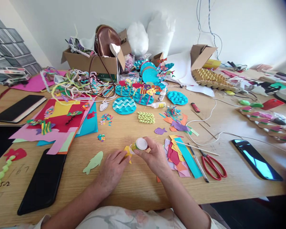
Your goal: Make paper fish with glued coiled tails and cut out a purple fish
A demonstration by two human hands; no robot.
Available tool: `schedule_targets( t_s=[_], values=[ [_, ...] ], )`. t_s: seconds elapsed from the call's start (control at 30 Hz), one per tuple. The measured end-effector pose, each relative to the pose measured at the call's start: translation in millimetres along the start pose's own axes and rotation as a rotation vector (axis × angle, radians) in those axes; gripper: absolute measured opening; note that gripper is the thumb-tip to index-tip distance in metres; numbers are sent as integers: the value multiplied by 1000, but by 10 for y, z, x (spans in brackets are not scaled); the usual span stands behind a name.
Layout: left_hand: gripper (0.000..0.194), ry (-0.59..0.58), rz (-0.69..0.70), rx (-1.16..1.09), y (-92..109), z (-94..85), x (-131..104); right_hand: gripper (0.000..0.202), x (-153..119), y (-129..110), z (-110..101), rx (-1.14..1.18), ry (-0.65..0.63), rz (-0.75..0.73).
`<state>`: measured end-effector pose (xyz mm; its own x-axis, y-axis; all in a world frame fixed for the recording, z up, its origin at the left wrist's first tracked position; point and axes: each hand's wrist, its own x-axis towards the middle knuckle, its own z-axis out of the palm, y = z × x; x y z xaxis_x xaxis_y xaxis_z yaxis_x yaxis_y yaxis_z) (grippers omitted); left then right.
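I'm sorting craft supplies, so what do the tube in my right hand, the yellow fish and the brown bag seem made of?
Tube: probably plastic; its white end looks smooth and rigid. Yellow fish: likely matte paper or card, being flat, though foam is possible. Brown bag: shiny leather or imitation, judging by its highlights; I can't tell which.

Light-brown wooden tabletop (pixel 72 178): bare wood opens a lane between the flat pale-green paper fish (pixel 93 163) and the black rectangular slab (pixel 43 181). Rightward passage from the right hand (pixel 156 156) meets layered coloured paper scraps (pixel 174 156), then red-handled scissors (pixel 214 166); a narrow gap separates these from the glossy black smartphone (pixel 256 159). An open brown cardboard box (pixel 83 63) blocks the rear.
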<state>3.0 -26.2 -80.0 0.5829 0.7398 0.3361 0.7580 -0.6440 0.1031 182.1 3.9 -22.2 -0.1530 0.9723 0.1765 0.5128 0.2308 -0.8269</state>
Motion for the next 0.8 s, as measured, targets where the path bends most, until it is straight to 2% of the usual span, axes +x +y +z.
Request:
schedule_targets(
  t_s=[0.8],
  values=[
    [22, 33, -24, -31, 0, 31, -17, 26, 37, 1, 40, 20, -1, -48]
  ],
)
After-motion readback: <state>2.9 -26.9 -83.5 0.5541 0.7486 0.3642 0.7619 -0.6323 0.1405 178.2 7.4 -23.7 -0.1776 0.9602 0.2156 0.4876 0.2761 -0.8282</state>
